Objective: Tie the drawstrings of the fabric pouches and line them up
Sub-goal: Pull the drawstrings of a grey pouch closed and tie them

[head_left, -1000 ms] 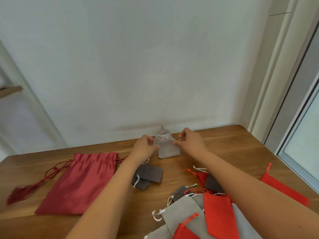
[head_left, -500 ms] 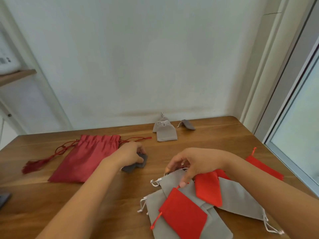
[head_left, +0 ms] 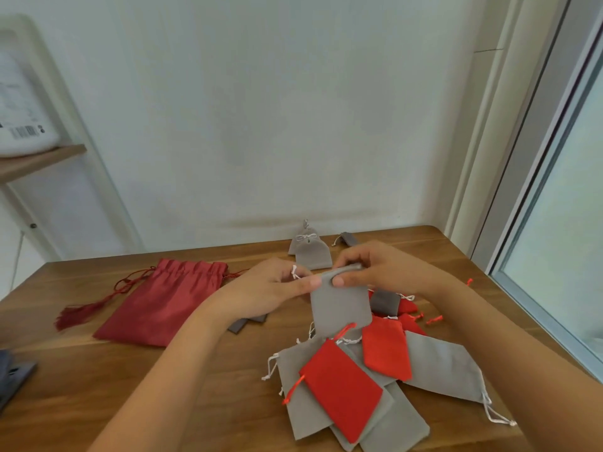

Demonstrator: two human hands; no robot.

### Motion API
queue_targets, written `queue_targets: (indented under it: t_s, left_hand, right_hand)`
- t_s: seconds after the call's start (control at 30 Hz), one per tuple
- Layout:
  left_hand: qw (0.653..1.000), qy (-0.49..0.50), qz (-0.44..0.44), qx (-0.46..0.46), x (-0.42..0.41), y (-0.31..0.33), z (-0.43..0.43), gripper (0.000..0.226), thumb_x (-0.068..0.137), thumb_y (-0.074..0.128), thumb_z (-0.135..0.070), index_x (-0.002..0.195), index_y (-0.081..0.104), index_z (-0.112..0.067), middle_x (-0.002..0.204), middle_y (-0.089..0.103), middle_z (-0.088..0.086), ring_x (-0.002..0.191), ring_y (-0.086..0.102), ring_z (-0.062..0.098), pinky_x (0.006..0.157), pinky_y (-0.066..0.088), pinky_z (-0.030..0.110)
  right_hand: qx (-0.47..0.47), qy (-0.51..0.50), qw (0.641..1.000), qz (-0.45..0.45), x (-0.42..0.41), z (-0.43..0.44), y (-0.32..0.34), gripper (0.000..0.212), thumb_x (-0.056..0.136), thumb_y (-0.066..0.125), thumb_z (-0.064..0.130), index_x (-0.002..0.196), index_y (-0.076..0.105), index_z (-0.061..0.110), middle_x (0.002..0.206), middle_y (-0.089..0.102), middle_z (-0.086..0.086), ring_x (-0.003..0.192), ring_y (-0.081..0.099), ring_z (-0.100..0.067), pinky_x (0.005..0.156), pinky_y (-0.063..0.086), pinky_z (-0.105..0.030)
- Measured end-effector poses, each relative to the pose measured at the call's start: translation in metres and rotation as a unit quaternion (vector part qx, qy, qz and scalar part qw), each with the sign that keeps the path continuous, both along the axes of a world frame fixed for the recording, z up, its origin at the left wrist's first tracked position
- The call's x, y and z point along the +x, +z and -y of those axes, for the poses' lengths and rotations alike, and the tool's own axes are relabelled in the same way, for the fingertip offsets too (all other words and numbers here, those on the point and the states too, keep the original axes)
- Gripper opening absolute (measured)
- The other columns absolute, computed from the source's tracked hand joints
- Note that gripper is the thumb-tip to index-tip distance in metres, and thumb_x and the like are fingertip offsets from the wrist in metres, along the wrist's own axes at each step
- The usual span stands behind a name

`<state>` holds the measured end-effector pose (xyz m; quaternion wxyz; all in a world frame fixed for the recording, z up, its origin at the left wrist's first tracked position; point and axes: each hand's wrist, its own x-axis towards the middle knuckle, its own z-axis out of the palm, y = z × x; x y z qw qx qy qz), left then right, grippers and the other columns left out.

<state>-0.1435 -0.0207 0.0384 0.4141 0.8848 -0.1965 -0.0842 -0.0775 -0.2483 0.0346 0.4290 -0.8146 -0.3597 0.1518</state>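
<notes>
A light grey pouch hangs above the table, held by its top edge between both hands. My left hand pinches its left corner, with a white drawstring end poking out by the fingers. My right hand pinches the right corner. Below lies a heap of untied pouches, grey and bright red. Two tied grey pouches stand against the wall at the back of the table.
A large dark red drawstring bag with a tassel lies at left on the wooden table. Dark grey pouches peek out under my left wrist, another lies near the wall. A window frame runs along the right.
My hands left the tied pouch at the wall and came back to the heap. The left let go of a dark grey pouch. Both now hold up a light grey pouch from the heap.
</notes>
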Motion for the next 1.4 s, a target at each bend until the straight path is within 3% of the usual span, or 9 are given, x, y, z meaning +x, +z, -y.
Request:
queue_targets:
  t_s: [0.27,0.37,0.53,0.67,0.77,0.93,1.13,1.3,1.4]
  left_hand:
    - [0.985,0.121,0.065,-0.104,0.007,-0.005,0.018,0.034,0.101,0.042,-0.027,0.082,0.068,-0.016,0.072,0.066,-0.005,0.062,0.058,0.005,0.062,0.048,0.02]
    - [0.939,0.232,0.08,-0.241,0.017,-0.02,0.02,0.03,0.097,0.053,-0.025,0.081,0.072,-0.008,0.067,0.06,0.006,0.055,0.05,0.007,0.054,0.042,0.02]
    - [0.851,0.276,0.023,-0.446,0.024,-0.035,0.021,0.016,0.091,0.058,-0.013,0.091,0.074,-0.011,0.066,0.062,0.0,0.058,0.05,0.004,0.053,0.039,0.015]
    - [0.823,0.271,0.003,-0.499,0.026,-0.043,0.024,0.015,0.085,0.061,-0.012,0.092,0.073,-0.006,0.076,0.07,0.006,0.064,0.06,0.007,0.06,0.05,0.015]
    - [0.803,0.277,0.017,-0.528,0.028,-0.043,0.025,0.014,0.085,0.06,-0.008,0.092,0.072,-0.005,0.075,0.072,0.004,0.066,0.064,0.007,0.063,0.053,0.016]
    - [0.791,0.272,0.044,-0.546,0.026,-0.041,0.026,0.021,0.074,0.063,-0.012,0.092,0.071,-0.004,0.075,0.073,0.003,0.065,0.065,0.007,0.064,0.054,0.016]
    - [0.79,0.288,0.031,-0.54,0.024,-0.044,0.024,0.018,0.086,0.056,-0.017,0.095,0.069,-0.008,0.086,0.075,0.0,0.065,0.063,0.003,0.057,0.049,0.013]
    - [0.756,0.275,-0.037,-0.593,0.021,-0.04,0.024,0.023,0.09,0.051,-0.023,0.098,0.067,-0.008,0.072,0.07,-0.001,0.048,0.048,0.001,0.041,0.033,0.011]
    - [0.783,0.258,-0.046,-0.564,0.018,-0.04,0.028,0.03,0.084,0.051,-0.032,0.093,0.066,-0.007,0.056,0.05,-0.005,0.044,0.038,0.002,0.041,0.03,0.013]
  right_hand:
    - [0.044,-0.082,0.994,0.06,0.002,0.007,0.005,0.031,0.095,0.056,0.035,0.072,0.064,0.017,0.063,0.056,0.014,0.061,0.049,-0.001,0.059,0.037,-0.017]
    - [0.074,-0.1,0.992,0.036,0.008,0.009,-0.007,0.039,0.101,0.047,0.031,0.083,0.064,0.0,0.068,0.052,0.005,0.066,0.043,-0.003,0.065,0.034,-0.024]
    - [0.08,-0.113,0.99,0.016,0.009,0.01,-0.022,0.031,0.099,0.05,0.032,0.087,0.073,0.015,0.06,0.05,-0.001,0.055,0.039,-0.008,0.055,0.033,-0.023]
    - [0.076,-0.11,0.991,-0.015,0.011,0.005,-0.035,0.04,0.082,0.059,0.062,0.1,0.072,0.029,0.102,0.071,-0.004,0.094,0.066,-0.018,0.089,0.05,-0.036]
    - [0.073,-0.095,0.992,-0.038,0.011,0.0,-0.042,0.037,0.075,0.078,0.043,0.108,0.069,0.03,0.108,0.07,0.011,0.105,0.063,-0.003,0.094,0.048,-0.022]
    - [0.048,-0.123,0.988,0.083,0.007,-0.016,-0.048,0.025,0.084,0.073,0.026,0.078,0.066,0.049,0.071,0.065,0.017,0.07,0.057,0.004,0.065,0.042,-0.013]
    - [0.025,-0.129,0.979,0.157,0.003,-0.016,-0.049,0.038,0.101,0.047,0.031,0.062,0.045,0.027,0.054,0.045,0.012,0.055,0.04,-0.003,0.056,0.031,-0.026]
    - [0.23,-0.196,0.952,-0.046,-0.002,-0.019,-0.051,0.052,0.085,0.062,0.045,0.06,0.048,0.002,0.051,0.03,0.008,0.046,0.027,-0.006,0.045,0.026,-0.02]
    - [0.386,-0.206,0.884,-0.164,-0.006,-0.021,-0.048,0.047,0.081,0.069,0.026,0.047,0.037,0.018,0.046,0.023,0.005,0.04,0.018,-0.01,0.04,0.016,-0.022]
